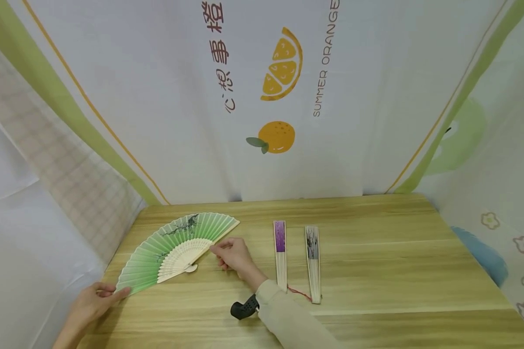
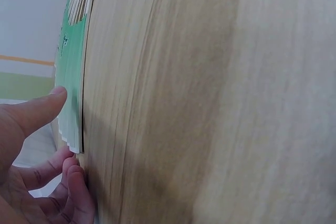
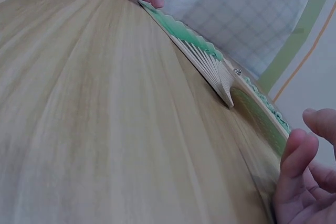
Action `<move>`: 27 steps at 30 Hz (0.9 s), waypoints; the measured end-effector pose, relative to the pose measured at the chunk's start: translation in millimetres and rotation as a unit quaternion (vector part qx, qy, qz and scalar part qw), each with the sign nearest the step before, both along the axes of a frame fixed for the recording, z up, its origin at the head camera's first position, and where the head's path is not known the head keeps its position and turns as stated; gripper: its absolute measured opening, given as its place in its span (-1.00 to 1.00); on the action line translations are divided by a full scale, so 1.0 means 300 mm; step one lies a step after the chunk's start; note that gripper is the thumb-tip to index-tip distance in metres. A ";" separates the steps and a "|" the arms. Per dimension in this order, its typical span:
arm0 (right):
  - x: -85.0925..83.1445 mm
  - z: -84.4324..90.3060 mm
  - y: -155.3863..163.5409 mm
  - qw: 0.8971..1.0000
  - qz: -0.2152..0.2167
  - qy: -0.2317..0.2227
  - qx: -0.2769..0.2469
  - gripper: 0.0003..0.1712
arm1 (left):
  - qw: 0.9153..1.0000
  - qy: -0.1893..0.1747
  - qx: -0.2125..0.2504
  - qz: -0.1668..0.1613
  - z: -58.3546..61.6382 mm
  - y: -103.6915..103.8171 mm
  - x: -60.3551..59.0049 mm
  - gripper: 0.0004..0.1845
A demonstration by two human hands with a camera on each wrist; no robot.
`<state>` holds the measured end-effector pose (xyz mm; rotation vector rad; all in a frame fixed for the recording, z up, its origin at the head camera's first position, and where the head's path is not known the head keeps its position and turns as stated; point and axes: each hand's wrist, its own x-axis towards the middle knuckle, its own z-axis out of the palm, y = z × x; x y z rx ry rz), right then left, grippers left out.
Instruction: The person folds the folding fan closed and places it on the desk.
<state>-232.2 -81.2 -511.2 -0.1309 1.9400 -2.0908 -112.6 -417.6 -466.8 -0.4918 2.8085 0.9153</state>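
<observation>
Fingers (image 1: 109,290) of the left hand (image 1: 91,303) are seen at the lower left of the head view, curled about the outer end of the green fan (image 1: 174,247), whose lower left corner is pinched between thumb and fingertips at the near left edge of the desk (image 1: 375,252); in the left wrist view the thumb (image 2: 37,111) is laid on the green leaf (image 2: 71,77) while the other fingers are tucked beneath its edge. At the centre of the head view the right hand (image 1: 233,257) is placed just beside the fan's other end, and its fingers (image 1: 216,249) are bent towards the pale guard stick that runs to the upper right; a pinch on that stick is likely, though the contact is too small to be judged with certainty, and in the right wrist view the fingers (image 3: 296,166) are shown loosely curled close beside the fan's edge (image 3: 210,59). The fan is spread wide and laid flat on the left half of the desk, with its pale ribs gathered at a pivot towards the lower middle. Right of the right hand, two folded fans are laid side by side and apart from each other: a purple one (image 1: 280,254) and a grey one (image 1: 313,264), with a red cord (image 1: 299,292) seen between their lower ends. A black wrist mount (image 1: 244,308) is worn at the cuff of the beige sleeve (image 1: 288,322). Behind the desk a white backdrop (image 1: 157,97) printed with oranges (image 1: 277,136) is hung.
</observation>
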 end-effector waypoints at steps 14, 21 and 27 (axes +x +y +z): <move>0.018 0.025 -0.034 0.998 -0.035 -0.031 0.031 -0.72 | 1.000 0.019 -0.006 0.011 -0.012 0.001 0.000 -0.31; 0.033 0.033 -0.063 0.997 -0.062 -0.026 0.049 -0.62 | 0.999 0.031 -0.015 0.010 -0.015 -0.003 0.001 -0.34; 0.035 0.024 -0.081 0.994 -0.085 -0.015 0.072 -0.59 | 0.999 0.031 -0.012 0.010 -0.011 0.005 0.004 -0.37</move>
